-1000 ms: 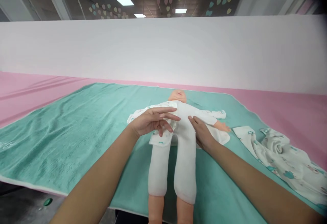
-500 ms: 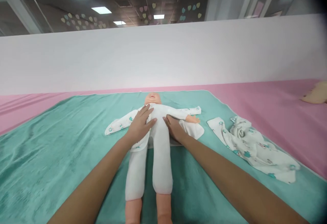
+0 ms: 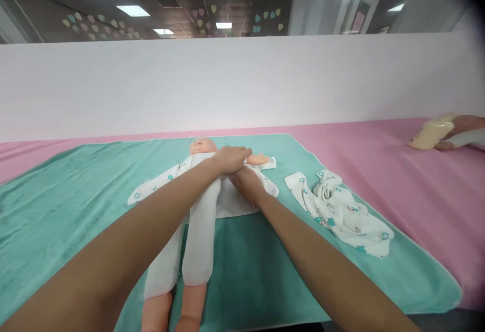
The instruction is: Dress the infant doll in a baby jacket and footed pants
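Note:
A baby doll [image 3: 200,236] with a white cloth body lies face up, its head [image 3: 203,145] at the far end. A white baby shirt with a teal print [image 3: 242,203] is spread beneath it; one sleeve [image 3: 153,184] covers the doll's arm on the left. My left hand [image 3: 232,159] reaches across the chest and closes over the doll's bare arm [image 3: 258,159] on the right. Just below it, my right hand [image 3: 248,184] is at the doll's side over the shirt, fingers curled in and partly hidden under my left hand.
A teal blanket [image 3: 261,266] lies over a pink cover [image 3: 364,155]. Crumpled printed baby clothing [image 3: 341,213] is to the right. Farther right, another person's hand [image 3: 468,125] holds a cream-coloured bottle [image 3: 432,132]. A white wall [image 3: 227,84] runs along the back.
My left hand has gone from the doll's chest rightward to its bare arm. My right hand stays at the doll's side. The view has turned right, showing the other person's hand and bottle.

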Demonstrator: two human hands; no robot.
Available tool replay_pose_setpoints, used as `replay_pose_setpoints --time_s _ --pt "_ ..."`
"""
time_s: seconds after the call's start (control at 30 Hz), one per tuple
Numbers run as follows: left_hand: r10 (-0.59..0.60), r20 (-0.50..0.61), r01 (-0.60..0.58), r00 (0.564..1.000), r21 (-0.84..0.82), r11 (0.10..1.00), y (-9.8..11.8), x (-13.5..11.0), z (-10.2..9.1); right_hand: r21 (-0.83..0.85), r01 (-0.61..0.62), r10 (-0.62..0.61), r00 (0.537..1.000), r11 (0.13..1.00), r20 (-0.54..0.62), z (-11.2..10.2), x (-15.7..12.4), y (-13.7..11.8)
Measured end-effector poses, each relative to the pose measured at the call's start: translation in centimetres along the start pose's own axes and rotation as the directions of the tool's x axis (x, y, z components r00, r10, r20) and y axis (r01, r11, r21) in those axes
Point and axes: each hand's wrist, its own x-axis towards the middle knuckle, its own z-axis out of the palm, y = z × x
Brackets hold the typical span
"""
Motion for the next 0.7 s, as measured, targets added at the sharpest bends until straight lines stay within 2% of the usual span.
replay_pose_setpoints --time_s 0.07,0.13,0.2,0.3,0.37,0.4,0.47,0.53,0.6,0.7 --pt "-0.017 -0.021 0.017 1.0 0.018 1.0 -0.6 0.1 0.5 -0.08 -0.203 0.196 0.976 0.976 -0.094 -0.5 0.1 1.7" --pt "-0.022 -0.028 0.024 0.999 0.053 0.998 -1.3 -0.2 1.0 -0.158 -0.418 0.387 0.902 0.895 -0.193 -1.0 0.1 3.3" --pt "-0.016 -0.015 0.018 1.0 0.111 0.994 -1.7 -0.4 1.4 -0.174 -0.528 0.497 0.846 0.831 -0.195 -1.4 0.1 4.3" --pt "-0.003 0.014 0.001 1.0 0.179 0.984 -1.9 -0.7 1.5 -0.062 -0.521 0.515 0.852 0.851 -0.091 -2.1 0.1 5.2" --pt "-0.004 0.026 -0.002 1.0 0.204 0.979 -1.8 -0.9 1.4 0.116 -0.515 0.527 0.838 0.85 -0.143 -2.7 0.1 5.7" --pt "-0.007 0.033 0.0 0.999 0.218 0.976 -1.8 -1.0 1.3 0.248 -0.503 0.55 0.813 0.828 -0.19 -3.0 0.2 5.9" --pt "-0.018 0.049 0.005 0.999 0.247 0.969 -1.7 -1.2 1.1 0.546 -0.434 0.627 0.744 0.717 -0.231 -3.9 0.2 6.0" --pt "-0.044 0.066 0.025 0.997 0.26 0.965 -1.4 -1.3 1.1 0.763 -0.328 0.669 0.722 0.557 -0.178 -4.7 0.3 5.6" --pt "-0.09 0.063 0.072 0.994 0.247 0.966 -1.0 -1.2 1.3 0.858 -0.251 0.662 0.738 0.449 -0.13 -5.3 0.4 4.6" --pt "-0.191 0.003 0.188 0.982 0.17 0.967 -0.3 -0.8 2.2 0.9 -0.168 0.6 0.791 0.403 -0.122 -5.7 0.9 2.4"
